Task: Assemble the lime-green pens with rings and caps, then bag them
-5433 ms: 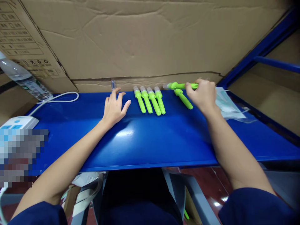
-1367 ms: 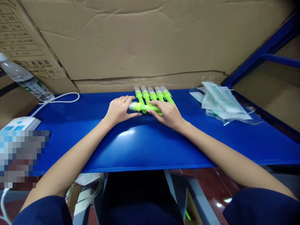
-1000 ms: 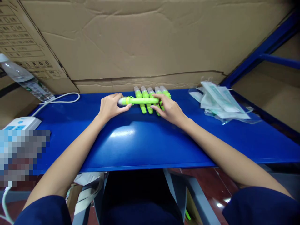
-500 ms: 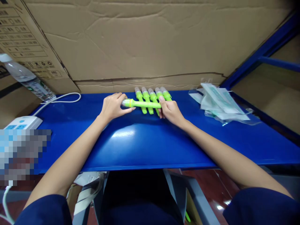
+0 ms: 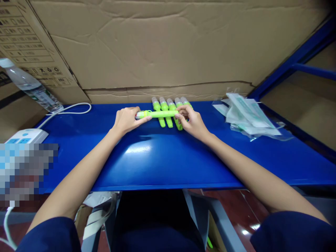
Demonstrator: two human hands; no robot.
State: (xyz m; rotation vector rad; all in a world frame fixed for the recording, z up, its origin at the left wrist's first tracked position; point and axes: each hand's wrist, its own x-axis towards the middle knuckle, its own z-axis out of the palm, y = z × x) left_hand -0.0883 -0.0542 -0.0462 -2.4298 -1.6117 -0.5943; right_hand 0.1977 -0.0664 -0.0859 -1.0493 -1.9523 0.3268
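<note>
A lime-green light stick (image 5: 163, 114) with a clear end lies level between my hands, above the blue tabletop. My left hand (image 5: 126, 120) is closed around its clear end, where a small reddish spot shows; the thumb rests along the front. At the plain green end, the thumb and fingers of my right hand (image 5: 191, 120) pinch the tip. Behind it, several similar light sticks (image 5: 164, 105) lie side by side, clear ends towards the cardboard. My right hand partly covers the rightmost ones.
On the right lie flat plastic packets (image 5: 248, 113). A water bottle (image 5: 34, 87), a white cable (image 5: 78, 109) and a power strip (image 5: 34, 134) are on the left. Cardboard (image 5: 162, 45) walls the back of the blue table (image 5: 168, 164); a blue frame (image 5: 278, 70) borders the right.
The held stick has turned a little about its length, and a reddish spot now shows in its clear end. My right fingers have shifted from a fuller grip to a pinch at the tip.
</note>
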